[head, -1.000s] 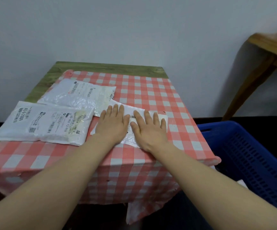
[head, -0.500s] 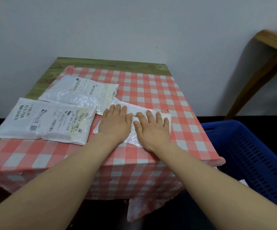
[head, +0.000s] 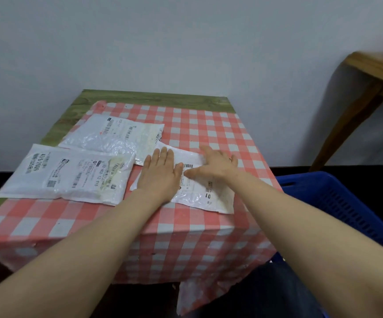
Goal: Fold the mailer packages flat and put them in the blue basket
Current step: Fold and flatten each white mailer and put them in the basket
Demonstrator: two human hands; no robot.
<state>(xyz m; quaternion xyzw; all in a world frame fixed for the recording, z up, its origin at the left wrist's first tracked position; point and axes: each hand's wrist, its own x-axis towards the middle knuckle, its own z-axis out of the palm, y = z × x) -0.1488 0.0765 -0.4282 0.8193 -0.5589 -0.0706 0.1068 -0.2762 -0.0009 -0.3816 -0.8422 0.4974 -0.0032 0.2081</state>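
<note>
Three white mailer packages lie on the red-checked tablecloth (head: 197, 125). The nearest mailer (head: 199, 193) is under both my hands, near the table's right front corner. My left hand (head: 160, 173) presses flat on its left half, fingers together. My right hand (head: 215, 166) rests on its far right part, fingers spread and blurred. A second mailer (head: 69, 175) lies at the left, and a third mailer (head: 115, 136) lies behind it. The blue basket (head: 346, 210) stands on the floor to the right of the table, partly hidden by my right forearm.
The green wooden table top (head: 154, 99) shows at the back and left edges, against a white wall. A wooden table (head: 374, 72) stands at the far right. The cloth hangs down over the table's front edge.
My right hand has slid to the right and farther back across the nearest mailer, uncovering more of its label. My left hand has stayed pressed on the mailer.
</note>
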